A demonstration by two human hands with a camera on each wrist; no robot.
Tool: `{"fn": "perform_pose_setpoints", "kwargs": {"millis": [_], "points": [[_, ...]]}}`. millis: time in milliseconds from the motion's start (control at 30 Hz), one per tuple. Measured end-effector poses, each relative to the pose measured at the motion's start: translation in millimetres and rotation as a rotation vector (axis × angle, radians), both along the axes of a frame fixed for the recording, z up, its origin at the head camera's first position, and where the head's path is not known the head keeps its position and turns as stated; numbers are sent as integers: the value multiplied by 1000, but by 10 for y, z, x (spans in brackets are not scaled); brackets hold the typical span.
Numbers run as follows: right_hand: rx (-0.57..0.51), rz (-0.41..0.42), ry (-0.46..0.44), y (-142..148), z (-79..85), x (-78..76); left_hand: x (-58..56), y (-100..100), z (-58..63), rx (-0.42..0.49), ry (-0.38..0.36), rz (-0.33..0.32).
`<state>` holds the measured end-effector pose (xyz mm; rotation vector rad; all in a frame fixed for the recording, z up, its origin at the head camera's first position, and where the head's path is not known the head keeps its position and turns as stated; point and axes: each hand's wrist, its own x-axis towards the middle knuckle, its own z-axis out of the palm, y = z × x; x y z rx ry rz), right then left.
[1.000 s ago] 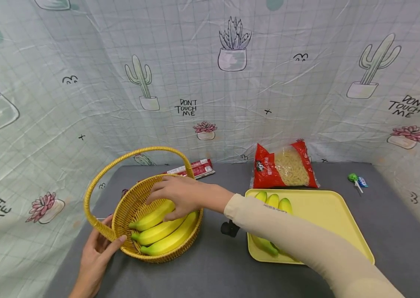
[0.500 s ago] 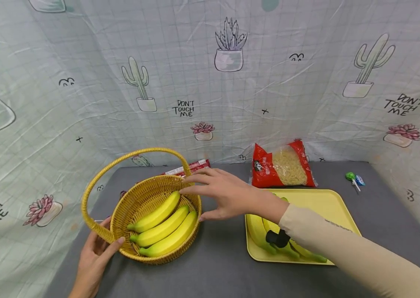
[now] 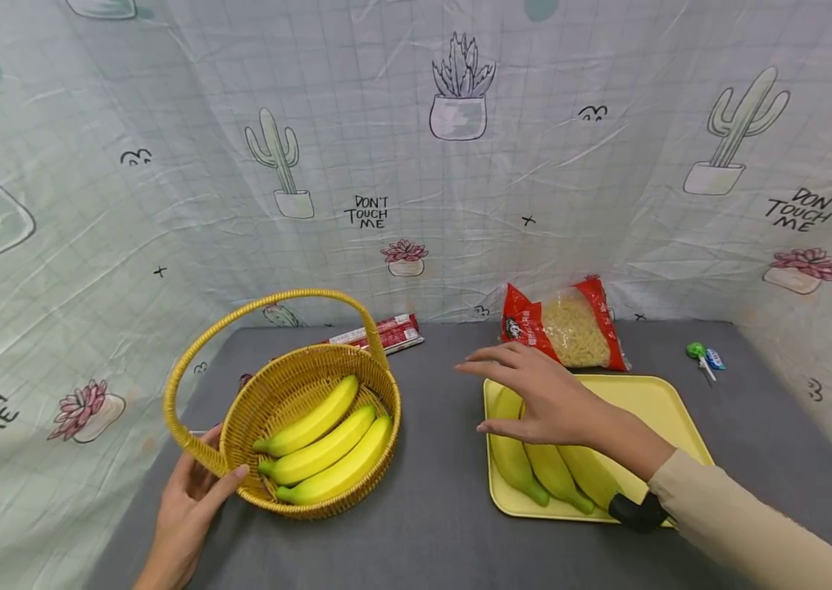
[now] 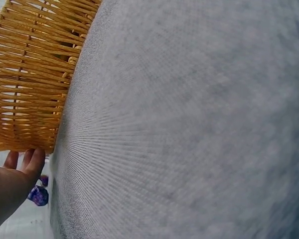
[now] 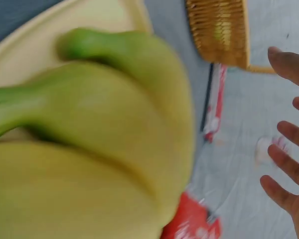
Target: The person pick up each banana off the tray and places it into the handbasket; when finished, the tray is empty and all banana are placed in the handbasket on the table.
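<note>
The yellow wicker basket [image 3: 275,401] stands at left with its tall arched handle up and three yellow bananas [image 3: 315,424] lying side by side inside. My left hand [image 3: 183,516] holds its left side, thumb on the rim beside the handle's foot. In the left wrist view, the fingertips [image 4: 37,158] rest against the woven outer wall. Over the yellow tray [image 3: 662,410] at right hovers my right hand [image 3: 556,401], fingers spread, holding nothing. Beneath it lie more bananas [image 3: 511,467], partly hidden by the hand and the black wrist camera; the right wrist view shows these bananas [image 5: 99,104] close up.
Behind the tray leans a red bag of pasta [image 3: 574,328]. A red and white packet [image 3: 393,332] lies behind the basket, and a green lollipop [image 3: 697,351] with a small blue wrapper at far right. A patterned curtain [image 3: 356,123] encloses the grey table [image 3: 430,492].
My right hand has left the basket's bananas and moved right, over the tray, fingers spread and empty. My left hand and the basket have stayed in place.
</note>
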<state>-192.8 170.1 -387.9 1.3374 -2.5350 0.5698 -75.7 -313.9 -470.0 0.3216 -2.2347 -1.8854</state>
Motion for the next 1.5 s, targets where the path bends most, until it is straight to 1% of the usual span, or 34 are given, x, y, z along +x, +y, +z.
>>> {"fn": "perform_pose_setpoints", "kwargs": {"millis": [200,333,467,767,933,1067,1200,1400,1500], "points": [[-35,-115,-10,295,-166,98,9,-5,-3,4,5,-2],[-41,-178,-8,424,-208,131,11,-10,-1,8,8,-2],[-8,-249,-26,527,-234,171,16,-14,-3,19,11,-3],[69,-430,-156,721,-327,300,10,12,2,6,-6,-4],[122,-518,-238,767,-375,371,3,12,13,-13,3,1],[157,-562,-273,795,-420,402,-3,7,10,-24,13,-8],[184,-593,-300,824,-468,410,0,-3,0,-21,0,-19],[226,-605,-361,839,-502,423,4,-12,-4,-12,-17,-27],[250,-611,-364,842,-516,429,-5,-4,0,-10,-23,-21]]}}
